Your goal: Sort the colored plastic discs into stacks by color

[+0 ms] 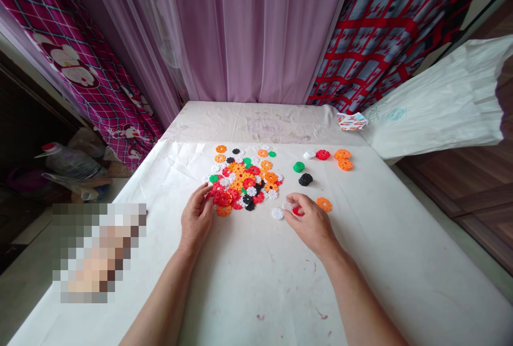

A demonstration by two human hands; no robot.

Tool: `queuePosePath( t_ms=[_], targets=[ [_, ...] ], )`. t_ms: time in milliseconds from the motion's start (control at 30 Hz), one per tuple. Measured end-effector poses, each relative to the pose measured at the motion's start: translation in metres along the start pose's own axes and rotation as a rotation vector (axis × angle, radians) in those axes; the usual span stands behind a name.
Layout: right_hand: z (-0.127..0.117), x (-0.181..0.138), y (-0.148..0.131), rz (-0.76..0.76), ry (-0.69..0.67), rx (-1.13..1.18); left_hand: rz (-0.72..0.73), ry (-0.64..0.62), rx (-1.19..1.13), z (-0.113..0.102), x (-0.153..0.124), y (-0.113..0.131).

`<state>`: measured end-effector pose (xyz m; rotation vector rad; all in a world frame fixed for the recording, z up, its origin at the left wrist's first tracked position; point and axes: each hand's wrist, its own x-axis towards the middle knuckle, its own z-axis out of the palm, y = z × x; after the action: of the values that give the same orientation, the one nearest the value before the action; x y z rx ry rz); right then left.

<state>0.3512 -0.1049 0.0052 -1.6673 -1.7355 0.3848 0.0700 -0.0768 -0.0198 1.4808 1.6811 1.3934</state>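
Observation:
A heap of flat, flower-shaped plastic discs (242, 179) in orange, red, white, black and green lies on the white table (260, 276). My left hand (196, 217) rests at the heap's near-left edge, fingers curled and touching red discs. My right hand (308, 222) lies to the right of the heap, fingertips pinched on a red disc (297, 210) with a white one beside it. A loose white disc (277, 213) lies just left of that hand. An orange disc (324, 204) lies just beyond it.
Small sorted stacks stand further back right: green (298, 166), black (305, 179), red (323, 155), white (309, 155) and orange (343, 159). Pink curtains (248, 31) hang behind the table. A white cloth (436, 105) drapes at the right. A blurred patch sits at the left.

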Motion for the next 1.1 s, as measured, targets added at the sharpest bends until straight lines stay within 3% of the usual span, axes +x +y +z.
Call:
queuePosePath(
  t_ms=[367,733,1100],
  targets=[
    [0.01,-0.003,-0.012,-0.19,-0.046,-0.202,-0.006,-0.002,-0.018,0.001,0.0,0.002],
    [0.009,-0.003,-0.017,-0.135,-0.185,-0.311,-0.005,-0.004,0.006,0.0,0.0,0.003],
    [0.006,0.006,-0.024,-0.101,-0.182,-0.361,0.011,-0.009,0.012,0.0,0.0,0.002]
  ],
)
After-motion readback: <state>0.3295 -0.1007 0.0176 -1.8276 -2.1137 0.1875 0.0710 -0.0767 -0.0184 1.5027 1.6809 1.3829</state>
